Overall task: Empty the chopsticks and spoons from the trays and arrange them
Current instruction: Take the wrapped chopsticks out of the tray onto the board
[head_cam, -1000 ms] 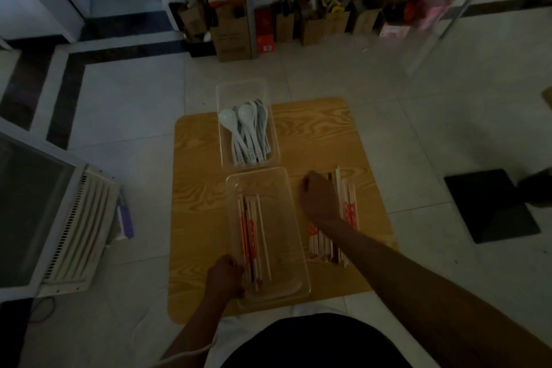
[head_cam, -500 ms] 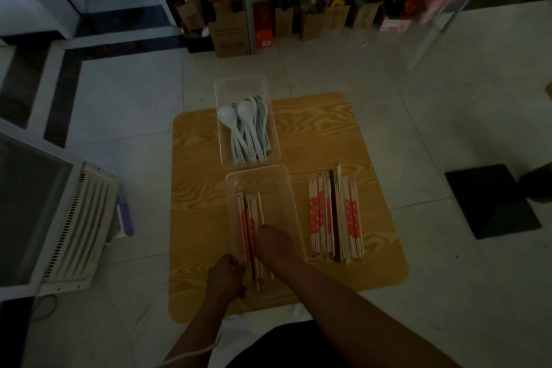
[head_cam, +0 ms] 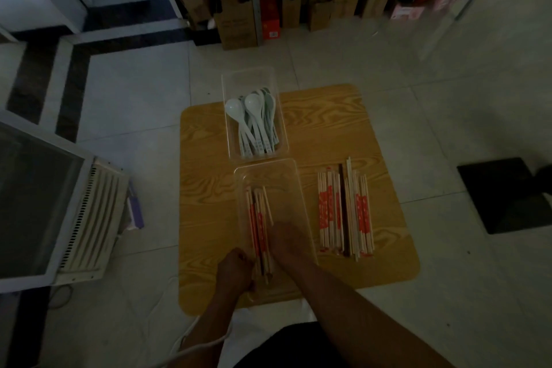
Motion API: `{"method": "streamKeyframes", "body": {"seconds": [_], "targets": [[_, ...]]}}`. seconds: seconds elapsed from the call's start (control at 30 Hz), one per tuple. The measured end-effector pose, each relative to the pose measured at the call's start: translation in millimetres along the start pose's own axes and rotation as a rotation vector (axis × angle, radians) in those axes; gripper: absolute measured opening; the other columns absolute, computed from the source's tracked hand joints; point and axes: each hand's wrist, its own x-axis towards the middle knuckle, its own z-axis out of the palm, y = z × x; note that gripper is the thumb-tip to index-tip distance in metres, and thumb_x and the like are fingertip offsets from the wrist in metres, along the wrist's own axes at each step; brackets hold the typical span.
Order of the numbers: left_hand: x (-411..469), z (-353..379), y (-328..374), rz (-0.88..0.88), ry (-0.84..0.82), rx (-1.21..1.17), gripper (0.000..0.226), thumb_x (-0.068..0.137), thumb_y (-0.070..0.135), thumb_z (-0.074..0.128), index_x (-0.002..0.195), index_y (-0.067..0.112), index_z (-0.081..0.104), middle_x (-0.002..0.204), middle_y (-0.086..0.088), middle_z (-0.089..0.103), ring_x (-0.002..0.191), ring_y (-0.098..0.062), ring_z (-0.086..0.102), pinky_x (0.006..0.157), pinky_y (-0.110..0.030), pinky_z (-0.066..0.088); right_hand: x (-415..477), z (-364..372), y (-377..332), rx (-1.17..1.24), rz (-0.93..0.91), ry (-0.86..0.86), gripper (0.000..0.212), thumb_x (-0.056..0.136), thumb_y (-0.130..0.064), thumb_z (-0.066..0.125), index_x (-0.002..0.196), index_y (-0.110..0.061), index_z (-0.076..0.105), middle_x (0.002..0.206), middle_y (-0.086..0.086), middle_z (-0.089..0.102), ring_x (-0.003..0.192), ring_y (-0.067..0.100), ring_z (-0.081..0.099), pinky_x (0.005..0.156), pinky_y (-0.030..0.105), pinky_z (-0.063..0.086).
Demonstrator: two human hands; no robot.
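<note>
My left hand (head_cam: 236, 270) is curled on the near left corner of the chopstick tray (head_cam: 283, 182), gripping its wall to steady it. My right hand (head_cam: 286, 240) is down inside that tray, just right of the left one, lying on the near ends of the chopsticks (head_cam: 257, 218). Its fingers are tucked under it in dim light, so I cannot tell whether they have closed on any sticks.

The chopsticks run straight away from my right hand, long axis pointing from me to the far side, bunched by the tray's left wall (so slightly left of the palm). The right hand is the one on them, and I judge it the one to lift.

Right of that hand, outside the tray, the sorted row (head_cam: 343, 212) lies on the counter (head_cam: 328, 128) along the same axis, so a bunch should need only a sideways carry, no turn. Beyond both hands the spoon tray (head_cam: 281, 116) holds the spoons (head_cam: 254, 125), handles toward me, not yet emptied.
</note>
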Motion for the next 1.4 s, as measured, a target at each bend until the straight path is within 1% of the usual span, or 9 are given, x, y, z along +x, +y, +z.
{"method": "streamKeyframes", "body": {"seconds": [0.27,0.47,0.63,0.73,0.83,1.03,1.2,1.27,1.4], "targets": [[-2,-1,3,-0.012,-0.027,0.01,0.009,0.096,0.018,0.055,0.089,0.015,0.05,0.089,-0.018,0.067,0.051,-0.02,0.065,0.04,-0.024,0.045,0,-23,-2,0.023,0.068,-0.025,0.024,0.096,-0.014,0.052,0.113,-0.002,0.065,0.116,0.013,0.066,0.105,0.027,0.065,0.08,0.03,0.05],[1,-1,0,0.016,-0.022,0.035,0.008,0.096,0.017,0.056,0.093,0.011,0.052,0.087,-0.018,0.066,0.053,-0.024,0.068,0.051,-0.033,0.056,10,-87,20,0.204,0.01,-0.039,0.02,0.088,-0.02,0.066,0.078,-0.003,0.07,0.068,0.007,0.069,0.057,0.015,0.067,0.064,0.029,0.06],[1,-1,-1,0.041,-0.018,0.03,0.012,0.096,0.016,0.056,0.086,0.015,0.049,0.081,-0.019,0.066,0.053,-0.026,0.067,0.065,-0.044,0.059,26,-137,105,0.224,0.178,0.135,0.027,0.085,-0.024,0.067,0.068,-0.003,0.071,0.062,0.01,0.07,0.058,0.022,0.071,0.065,0.033,0.061],[-1,-1,0,0.046,-0.012,0.045,0.014,0.095,0.018,0.056,0.085,0.016,0.048,0.083,-0.019,0.067,0.051,-0.024,0.066,0.065,-0.042,0.058,24,-150,162,0.161,0.335,0.189,0.032,0.083,-0.033,0.068,0.068,-0.004,0.066,0.065,0.009,0.068,0.061,0.024,0.068,0.064,0.031,0.058],[-1,1,1,0.033,0.0,0.036,0.013,0.095,0.019,0.058,0.085,0.014,0.05,0.08,-0.019,0.067,0.055,-0.027,0.068,0.066,-0.043,0.059,17,-149,204,0.136,0.425,0.152,0.023,0.08,-0.024,0.067,0.071,-0.003,0.068,0.061,0.006,0.065,0.056,0.02,0.065,0.059,0.027,0.056],[-1,-1,1,0.004,-0.007,0.037,0.01,0.094,0.019,0.06,0.094,0.013,0.052,0.081,-0.019,0.068,0.05,-0.023,0.068,0.057,-0.038,0.059,13,-132,220,0.171,0.48,0.125,0.014,0.085,-0.015,0.064,0.077,-0.003,0.067,0.064,0.009,0.067,0.052,0.021,0.067,0.053,0.026,0.055],[3,0,0,0.016,-0.006,0.051,0.014,0.095,0.018,0.058,0.099,0.006,0.055,0.078,-0.02,0.068,0.048,-0.022,0.067,0.054,-0.035,0.058,17,-121,214,0.189,0.458,0.108,0.018,0.083,-0.02,0.065,0.089,-0.002,0.068,0.086,0.012,0.07,0.075,0.026,0.069,0.07,0.032,0.057],[4,1,0,0.023,-0.002,0.06,0.012,0.095,0.018,0.057,0.098,0.006,0.055,0.075,-0.019,0.069,0.05,-0.024,0.068,0.058,-0.039,0.059,19,-119,214,0.199,0.455,0.098,0.016,0.083,-0.019,0.064,0.085,-0.003,0.067,0.087,0.012,0.07,0.079,0.027,0.069,0.075,0.036,0.059],[5,0,0,0.003,-0.009,0.048,0.011,0.095,0.018,0.057,0.1,0.009,0.053,0.075,-0.019,0.068,0.051,-0.026,0.069,0.059,-0.039,0.06,20,-118,212,0.163,0.403,0.077,0.025,0.088,-0.019,0.059,0.065,-0.012,0.055,0.084,0.011,0.069,0.068,0.022,0.065,0.07,0.031,0.057]]}}
